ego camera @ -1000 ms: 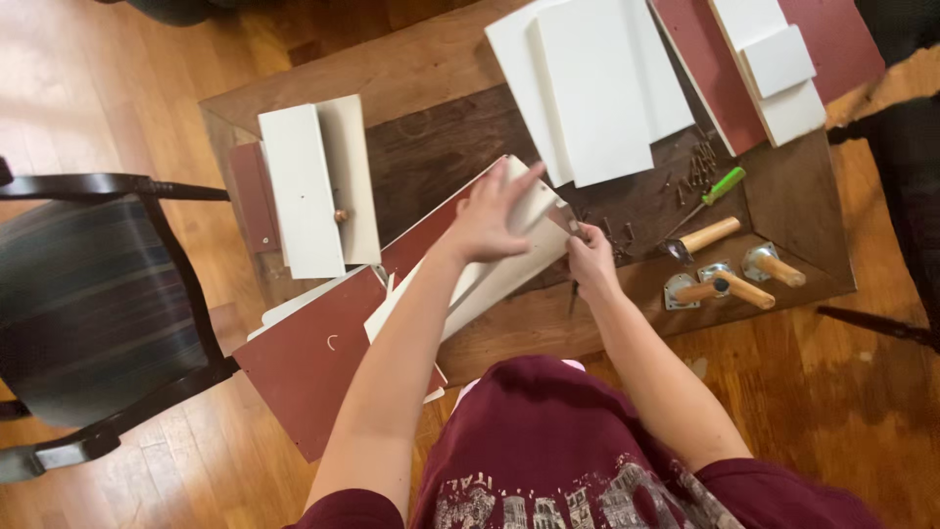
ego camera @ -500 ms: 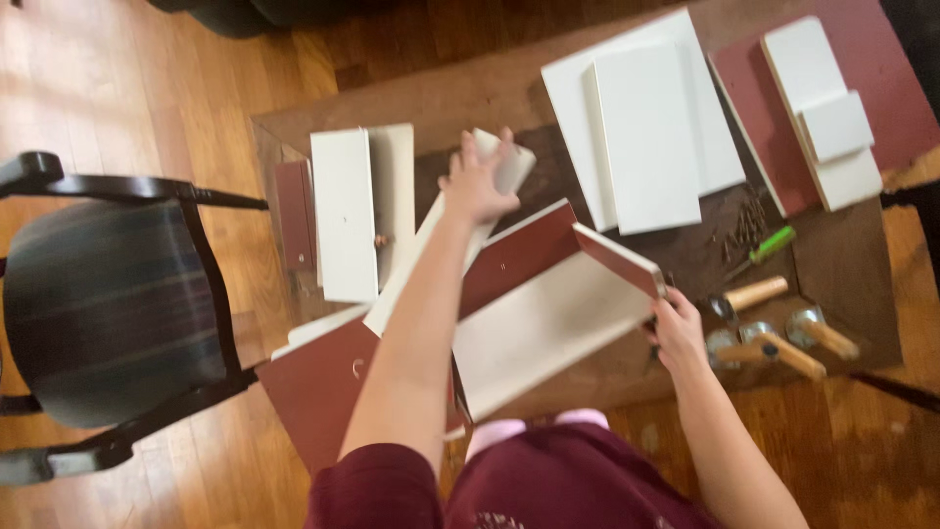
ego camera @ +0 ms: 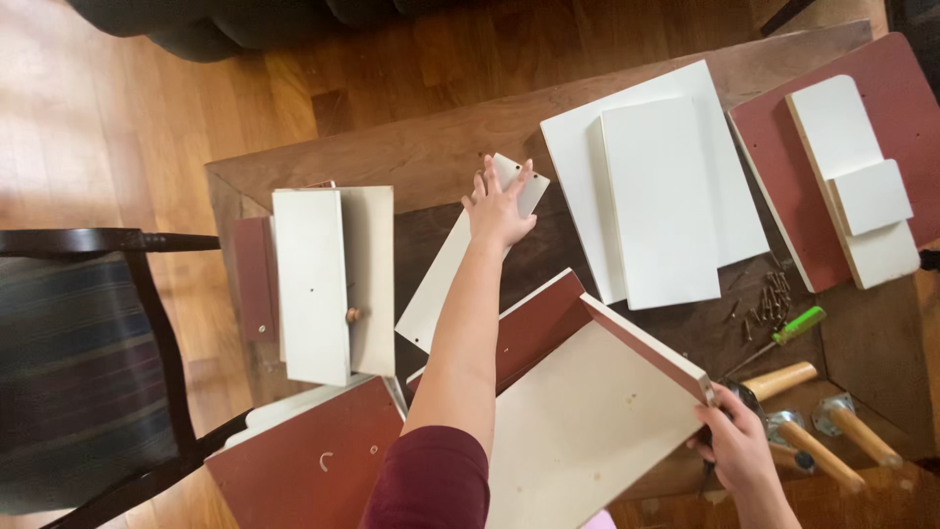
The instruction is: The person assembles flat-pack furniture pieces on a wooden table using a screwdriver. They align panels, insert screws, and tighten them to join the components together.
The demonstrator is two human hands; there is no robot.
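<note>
My left hand [ego camera: 499, 204] lies flat on the far end of a long white panel [ego camera: 446, 284] that slants across the dark wooden table [ego camera: 411, 147]. My right hand [ego camera: 739, 451] grips the near right corner of a partly built box of white and dark red boards [ego camera: 587, 402], which is tilted up at the table's front. A red-edged wall of that box stands up along its far side. My left forearm crosses over the box's left part.
A white panel with a small wooden knob [ego camera: 323, 284] lies at the left. Stacked white boards [ego camera: 656, 196] and a dark red board [ego camera: 842, 167] lie at the back right. Loose screws [ego camera: 769, 299], a green-handled screwdriver [ego camera: 793, 328] and wooden legs [ego camera: 842, 441] sit at the right. A dark chair [ego camera: 88, 372] stands left.
The box has been tipped up and pulled nearer. My left hand moved off it to the long white panel farther back; my right hand shifted to the box's right corner.
</note>
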